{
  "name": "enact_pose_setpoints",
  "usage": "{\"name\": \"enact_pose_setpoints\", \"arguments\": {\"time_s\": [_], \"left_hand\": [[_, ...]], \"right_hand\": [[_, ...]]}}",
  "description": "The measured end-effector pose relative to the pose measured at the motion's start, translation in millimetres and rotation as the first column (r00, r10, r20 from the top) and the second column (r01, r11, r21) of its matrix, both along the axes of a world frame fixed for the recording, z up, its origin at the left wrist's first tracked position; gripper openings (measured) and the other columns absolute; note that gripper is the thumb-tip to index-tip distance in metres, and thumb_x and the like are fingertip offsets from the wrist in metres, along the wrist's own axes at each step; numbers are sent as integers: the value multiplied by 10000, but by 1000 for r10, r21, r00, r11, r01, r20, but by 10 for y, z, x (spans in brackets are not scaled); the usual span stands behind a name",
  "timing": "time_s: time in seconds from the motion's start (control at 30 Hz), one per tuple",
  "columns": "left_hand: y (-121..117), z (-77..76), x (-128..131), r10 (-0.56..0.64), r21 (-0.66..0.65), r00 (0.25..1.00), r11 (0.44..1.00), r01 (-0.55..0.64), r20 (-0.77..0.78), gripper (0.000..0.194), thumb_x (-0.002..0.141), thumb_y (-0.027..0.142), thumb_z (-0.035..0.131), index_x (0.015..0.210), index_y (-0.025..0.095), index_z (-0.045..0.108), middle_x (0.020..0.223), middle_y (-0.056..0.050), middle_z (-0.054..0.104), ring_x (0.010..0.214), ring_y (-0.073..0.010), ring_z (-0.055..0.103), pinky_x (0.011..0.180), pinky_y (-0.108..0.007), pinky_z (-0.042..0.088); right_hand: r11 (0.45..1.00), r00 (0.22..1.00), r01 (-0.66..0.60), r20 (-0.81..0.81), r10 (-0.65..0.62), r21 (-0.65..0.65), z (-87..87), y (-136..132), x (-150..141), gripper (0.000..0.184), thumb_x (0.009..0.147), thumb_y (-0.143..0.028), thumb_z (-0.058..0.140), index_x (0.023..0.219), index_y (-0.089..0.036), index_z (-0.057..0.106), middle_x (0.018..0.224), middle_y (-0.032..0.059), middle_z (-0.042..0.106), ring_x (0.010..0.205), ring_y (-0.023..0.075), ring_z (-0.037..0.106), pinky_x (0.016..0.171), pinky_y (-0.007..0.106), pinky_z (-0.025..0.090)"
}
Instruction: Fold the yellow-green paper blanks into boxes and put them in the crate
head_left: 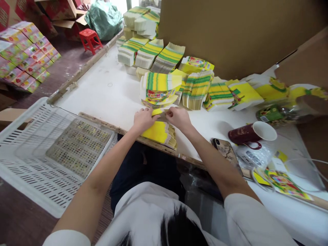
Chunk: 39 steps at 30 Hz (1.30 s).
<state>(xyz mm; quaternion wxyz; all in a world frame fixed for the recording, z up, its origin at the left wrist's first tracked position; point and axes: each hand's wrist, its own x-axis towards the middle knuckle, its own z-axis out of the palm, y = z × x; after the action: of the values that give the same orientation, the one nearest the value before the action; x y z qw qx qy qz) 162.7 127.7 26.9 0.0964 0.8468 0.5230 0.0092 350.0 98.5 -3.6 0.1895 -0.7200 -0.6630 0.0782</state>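
Near the table's front edge, my left hand (145, 119) is closed on one end of a small yellow cardboard box blank (157, 112). My right hand (178, 118) pinches the blank's other end, where a greyish inner side shows. Below both hands lies a stack of yellow folded box blanks (156, 132), its layered ends facing right. Just beyond my fingers stands a larger bundle of printed yellow, green and white box blanks (161, 87). My fingers partly hide the piece, so its exact fold cannot be made out.
More bundles of blanks (197, 89) line the back, before a large cardboard sheet (230, 34). A phone (227, 152), a maroon mug (242, 133) and a plastic jar (274, 114) are at right. A white plastic basket (30, 157) stands left, a red stool (89, 38) beyond.
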Motion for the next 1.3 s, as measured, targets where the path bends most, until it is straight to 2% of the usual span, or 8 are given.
{"name": "enact_pose_setpoints", "arguments": {"time_s": [0.17,0.33,0.57,0.73,0.97,1.03,1.2,1.3], "left_hand": [[4,8,10,14,-16,1000,1000,-14,-5,394,1028,428,399,1271,178,584,1244,-127,701,1182,-321,601,916,-405,484],[30,15,9,19,-17,1000,1000,-19,-3,372,1031,386,378,1262,178,582,1259,-124,700,1157,-317,616,897,-395,490],[26,23,3,34,-5,999,999,-34,-2,461,1035,503,332,1267,205,595,1241,-115,719,1185,-318,611,920,-396,489],[58,36,27,72,-17,997,997,-72,-22,512,1035,515,280,1206,210,653,1168,-122,746,1163,-332,632,902,-413,503],[177,58,97,30,-50,998,998,-32,-48,523,1026,537,295,1144,228,700,1167,-118,749,1169,-331,640,908,-405,501],[184,65,109,-6,-47,999,999,3,-52,508,1032,522,296,1137,232,700,1184,-106,745,1171,-329,637,913,-405,498],[175,74,115,-47,-35,996,998,45,-70,499,1044,503,283,1139,229,689,1201,-96,736,1163,-325,636,900,-403,500],[172,68,117,-41,-29,996,999,39,-81,500,1049,494,273,1150,223,680,1193,-104,736,1152,-322,639,896,-401,500]], "right_hand": [[987,987,137,-73,-143,-82,-14,53,-229,251,867,-237,553,834,-128,777,819,131,774,753,245,677,666,308,437],[982,971,63,-218,-102,-179,17,56,-462,333,950,-304,513,884,-168,809,793,38,788,712,164,671,622,233,438],[976,977,47,-192,-89,-213,103,101,-192,262,872,-280,595,867,-149,821,812,93,776,761,217,658,649,283,405],[971,972,-133,-218,88,-199,181,18,59,303,840,-167,538,948,-163,821,904,75,784,838,209,653,737,287,417],[858,878,-433,-346,331,-277,236,-286,243,186,823,-257,637,763,-229,811,652,-44,716,636,140,606,653,244,427],[887,892,-396,-330,310,-237,211,-310,261,199,853,-275,633,782,-220,811,683,-27,730,657,149,622,672,253,440],[994,972,-108,-212,101,-21,79,-265,218,323,963,-238,522,1178,-173,754,1082,109,731,915,224,648,820,329,458],[998,987,-46,-150,51,34,0,-269,173,276,964,-211,528,1092,-194,772,1110,125,680,974,251,617,802,344,453]]}}
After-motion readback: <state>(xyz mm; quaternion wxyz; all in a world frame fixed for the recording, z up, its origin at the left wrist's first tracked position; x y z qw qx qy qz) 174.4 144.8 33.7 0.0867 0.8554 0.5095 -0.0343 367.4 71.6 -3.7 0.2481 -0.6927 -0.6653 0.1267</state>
